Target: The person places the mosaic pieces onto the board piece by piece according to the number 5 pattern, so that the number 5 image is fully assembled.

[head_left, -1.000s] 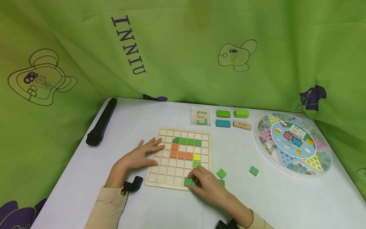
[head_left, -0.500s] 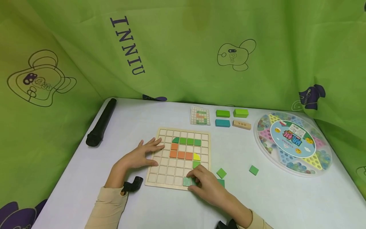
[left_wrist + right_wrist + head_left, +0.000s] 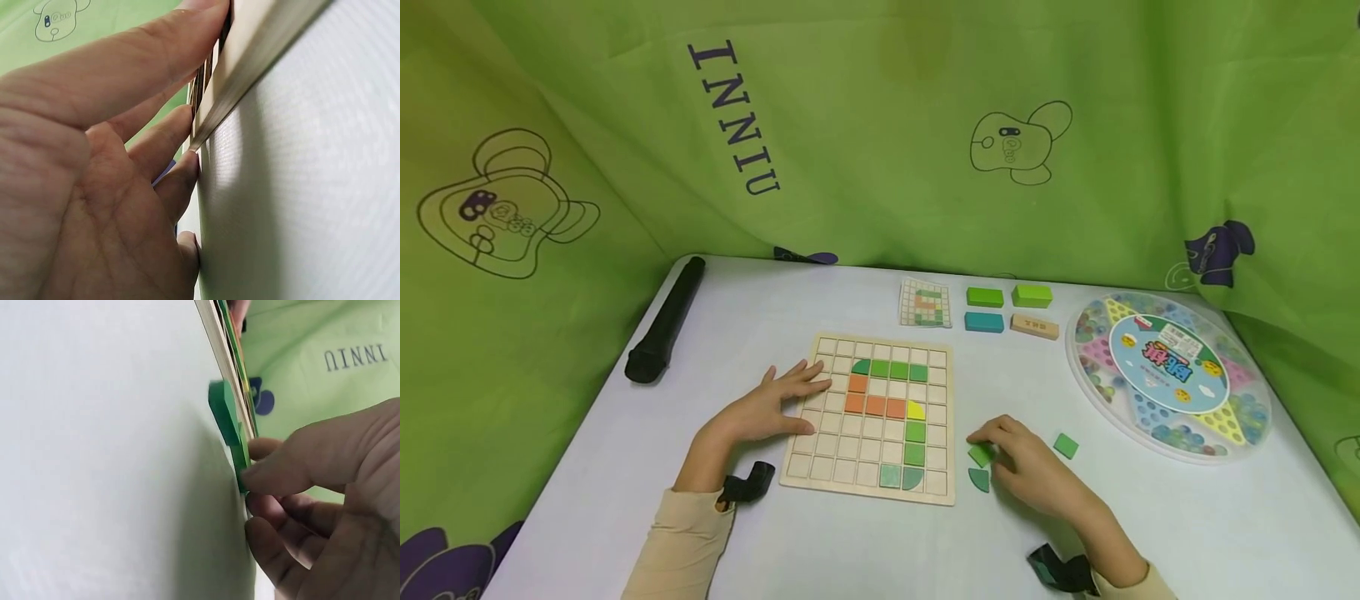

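Left hand [image 3: 767,408] flat on the white table [image 3: 775,542], fingers straight and spread, fingertips [image 3: 187,119] pressed against the left edge of the square wooden grid board [image 3: 871,417]. On that board: green, orange and yellow tiles, with a pale green square and a dark green quarter-round in the bottom row.

Right hand [image 3: 1030,467] just right of the board, fingers curled, pinching a bright green square wooden tile [image 3: 980,454] that seems tilted up off the table, though the wrist view is too close to be sure. Just below it, touching the table, a dark green quarter-round tile [image 3: 978,480]. Another green square tile [image 3: 1065,446] lying near the knuckles.

Farther back: a small printed grid pattern card [image 3: 926,302], four rectangular blocks [image 3: 1011,310] in green, teal and plain wood, and a round plastic marble game board [image 3: 1168,375]. At the far left, a long black cylinder [image 3: 664,321].
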Motion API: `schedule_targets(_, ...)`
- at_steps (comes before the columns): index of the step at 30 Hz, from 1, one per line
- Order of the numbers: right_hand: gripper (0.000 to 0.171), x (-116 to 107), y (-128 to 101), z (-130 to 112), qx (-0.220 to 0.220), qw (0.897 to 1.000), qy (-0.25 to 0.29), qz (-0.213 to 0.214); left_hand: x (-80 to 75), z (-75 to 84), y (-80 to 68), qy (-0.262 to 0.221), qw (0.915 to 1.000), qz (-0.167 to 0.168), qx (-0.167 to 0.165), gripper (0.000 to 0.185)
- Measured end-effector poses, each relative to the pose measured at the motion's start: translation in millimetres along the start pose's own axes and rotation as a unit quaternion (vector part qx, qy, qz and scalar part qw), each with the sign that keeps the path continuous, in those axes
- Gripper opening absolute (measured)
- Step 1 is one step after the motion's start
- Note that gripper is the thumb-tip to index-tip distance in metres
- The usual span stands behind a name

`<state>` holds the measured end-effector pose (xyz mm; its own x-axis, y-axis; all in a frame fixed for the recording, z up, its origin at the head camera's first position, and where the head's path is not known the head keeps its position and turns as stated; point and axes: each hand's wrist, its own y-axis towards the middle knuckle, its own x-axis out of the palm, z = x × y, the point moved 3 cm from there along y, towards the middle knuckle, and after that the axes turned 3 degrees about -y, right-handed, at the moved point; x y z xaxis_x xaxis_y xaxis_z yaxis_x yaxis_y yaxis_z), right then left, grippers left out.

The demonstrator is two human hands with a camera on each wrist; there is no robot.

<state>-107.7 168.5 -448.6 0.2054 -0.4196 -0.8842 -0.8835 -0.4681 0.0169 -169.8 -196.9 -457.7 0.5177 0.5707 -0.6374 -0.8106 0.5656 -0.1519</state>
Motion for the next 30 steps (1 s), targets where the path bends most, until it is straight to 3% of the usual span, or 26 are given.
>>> schedule_targets(4,0.031,-3.3,0.3,4.8,0.007,1.0,-0.01,-0.007,-0.2,-0.6,-0.5,0.003,1.0,0.003,-0.002,0.07)
schedule_targets(8,0.025,-5.6,-0.4,0.2,0.018,1.0,0.015,-0.006,0.2,-1.4,-0.7,0.005,1.0,0.003,-0.002,0.07)
schedule_targets(16,0.025,6.7,6.3,-39.8,-0.034,0.995,0.093,-0.001,-0.5,0.2,-0.2,0.003,1.0,0.0,0.001,0.07)
schedule_targets(30,0.025,45.7,47.2,-101.9,-0.109,0.993,-0.008,-0.037,-0.8,-0.7,-0.8,0.019,0.9998,0.005,0.001,0.07)
